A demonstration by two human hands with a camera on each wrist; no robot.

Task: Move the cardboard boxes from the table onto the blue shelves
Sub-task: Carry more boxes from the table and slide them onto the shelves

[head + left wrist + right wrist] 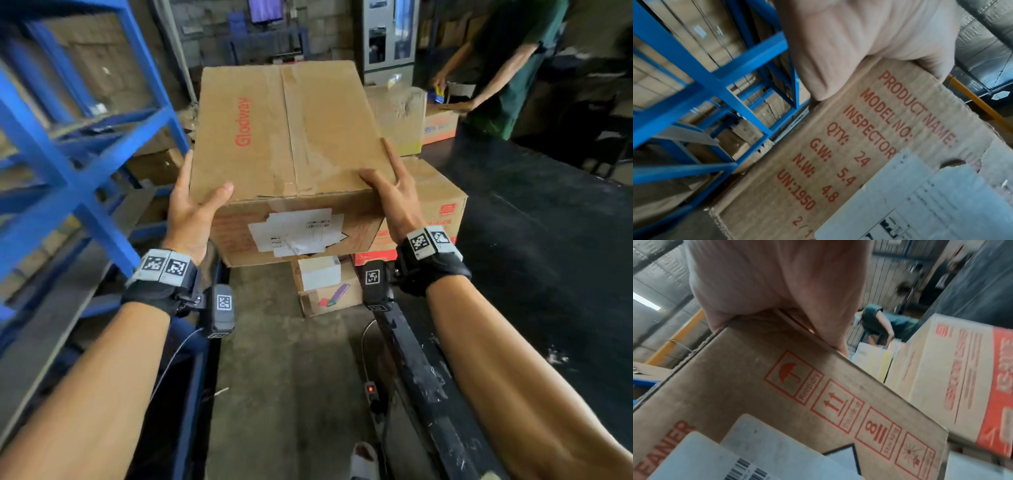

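1. The carry is under way: the large brown cardboard box with red lettering (291, 137) is in the air at the centre of the head view, between the dark counter (548, 240) at right and the blue metal shelves (68, 161) at left.
2. Left hand (191, 212) and right hand (394, 195) each clamp a near corner, thumbs on top, fingers along the sides.
3. Next, I'd judge, swing it left and slide it onto a shelf.
4. Its long axis runs away from the carrier, labelled end nearest.

Taped brown cardboard box (291, 137), red lettering, held aloft, tilted
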